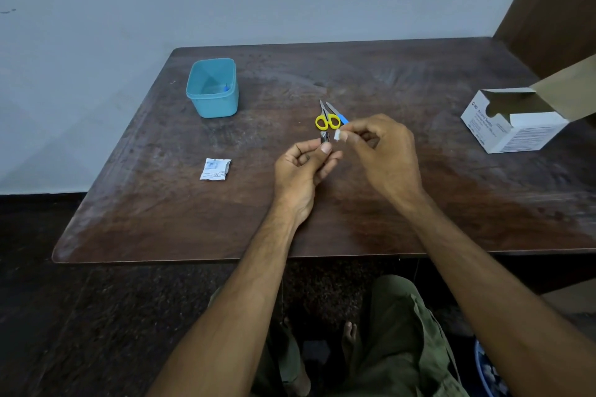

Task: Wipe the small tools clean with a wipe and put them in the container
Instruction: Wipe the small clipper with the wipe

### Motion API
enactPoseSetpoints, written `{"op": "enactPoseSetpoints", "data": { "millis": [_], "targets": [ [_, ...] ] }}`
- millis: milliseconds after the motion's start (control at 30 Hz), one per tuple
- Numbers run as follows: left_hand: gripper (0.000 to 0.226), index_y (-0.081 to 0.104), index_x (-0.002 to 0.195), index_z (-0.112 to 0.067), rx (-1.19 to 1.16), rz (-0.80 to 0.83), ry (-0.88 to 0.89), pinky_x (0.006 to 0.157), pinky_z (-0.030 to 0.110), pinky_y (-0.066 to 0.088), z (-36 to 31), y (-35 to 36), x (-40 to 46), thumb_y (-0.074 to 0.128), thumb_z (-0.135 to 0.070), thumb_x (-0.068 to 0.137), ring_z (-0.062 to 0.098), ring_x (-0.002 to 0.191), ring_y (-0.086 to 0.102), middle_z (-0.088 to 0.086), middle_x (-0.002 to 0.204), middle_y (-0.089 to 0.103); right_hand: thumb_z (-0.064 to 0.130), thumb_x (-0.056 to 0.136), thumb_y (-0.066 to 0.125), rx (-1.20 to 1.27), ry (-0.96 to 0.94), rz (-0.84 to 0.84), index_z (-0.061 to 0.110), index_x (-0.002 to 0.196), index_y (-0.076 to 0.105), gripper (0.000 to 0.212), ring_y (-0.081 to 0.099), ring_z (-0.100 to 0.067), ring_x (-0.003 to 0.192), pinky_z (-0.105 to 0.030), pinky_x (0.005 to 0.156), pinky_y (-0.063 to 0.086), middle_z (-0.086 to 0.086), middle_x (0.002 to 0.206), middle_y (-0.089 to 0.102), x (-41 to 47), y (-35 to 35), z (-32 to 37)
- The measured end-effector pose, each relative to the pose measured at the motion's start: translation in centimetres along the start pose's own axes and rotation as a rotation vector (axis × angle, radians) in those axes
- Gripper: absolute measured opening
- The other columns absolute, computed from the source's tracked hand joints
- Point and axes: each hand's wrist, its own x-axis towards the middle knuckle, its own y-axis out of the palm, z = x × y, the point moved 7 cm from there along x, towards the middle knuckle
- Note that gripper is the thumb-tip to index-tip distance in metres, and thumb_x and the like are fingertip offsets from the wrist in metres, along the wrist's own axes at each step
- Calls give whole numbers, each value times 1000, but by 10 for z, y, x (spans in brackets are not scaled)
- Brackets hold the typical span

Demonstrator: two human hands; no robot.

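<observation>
Left hand (303,167) fingers curled, thumb on top, pinching a small metal tool (324,138), looks like a nail clipper, too small to be sure. Right hand (383,151) thumb and forefinger pinch a small white wipe (339,135), held just beside the tool's tip; can't tell if they touch. Both hands sit above the table (419,203).

Just beyond the fingertips: yellow-handled scissors (326,118) flat on the table, with a blue-handled tool (338,113) lying against them on the right side, blades pointing away.

Well left and beyond the left hand: teal container (213,87), open top, something small and blue inside at the right wall.

Left of the left hand, nearer: torn white wipe sachet (215,169), flat.

Far right of the right hand: white swab box (512,122), flap open.
</observation>
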Motion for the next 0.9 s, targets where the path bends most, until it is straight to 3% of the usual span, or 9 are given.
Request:
{"op": "enactPoseSetpoints", "data": {
  "millis": [100, 267, 367, 533, 733, 900],
  "targets": [
    [9, 61, 89, -4, -12, 31, -6, 71, 20, 58, 1, 0, 1, 58, 5, 89, 12, 70, 72, 4, 72, 74, 14, 83, 72, -45, -62, 76, 16, 89, 76, 7, 57, -3, 69, -12, 65, 44, 3, 84, 66, -2, 12, 4],
    [12, 63, 98, 1, -41, 63, -16, 74, 19, 57, 3, -1, 4, 55, 7, 91, 13, 77, 73, 6, 80, 75, 14, 85, 68, -89, -109, 50, 14, 90, 74, 7, 63, -11, 76, -31, 72, 53, 1, 90, 66, 4, 20, 5],
    [15, 63, 102, 2, -34, 84, -21, 73, 18, 56, 3, 0, 4, 54, 7, 91, 10, 78, 72, 5, 80, 75, 14, 86, 66, -173, -173, 28, 13, 92, 73, 9, 62, -14, 82, -28, 72, 49, 0, 91, 64, 0, 21, 9],
    [17, 63, 102, 1, 11, 95, -15, 77, 19, 56, 5, -1, 6, 54, 10, 90, 9, 80, 72, 4, 82, 75, 14, 86, 63, -294, -277, 38, 10, 89, 73, 11, 64, -26, 79, -42, 67, 52, -7, 89, 65, -7, 21, 11],
    [19, 63, 99, -1, 1, 82, -13, 76, 19, 56, 4, -2, 6, 53, 12, 89, 9, 78, 72, 4, 79, 75, 14, 85, 62, -267, -269, 39, 9, 88, 73, 12, 63, -27, 80, -41, 70, 51, -7, 88, 65, 5, 23, 14],
    [21, 62, 108, 3, 10, 89, -19, 76, 17, 55, 7, -3, 8, 54, 10, 90, 8, 82, 71, 5, 85, 74, 15, 86, 61, -282, -288, 67, 9, 89, 72, 13, 64, -28, 80, -44, 69, 52, -8, 89, 65, -8, 25, 8]
  ]
}}
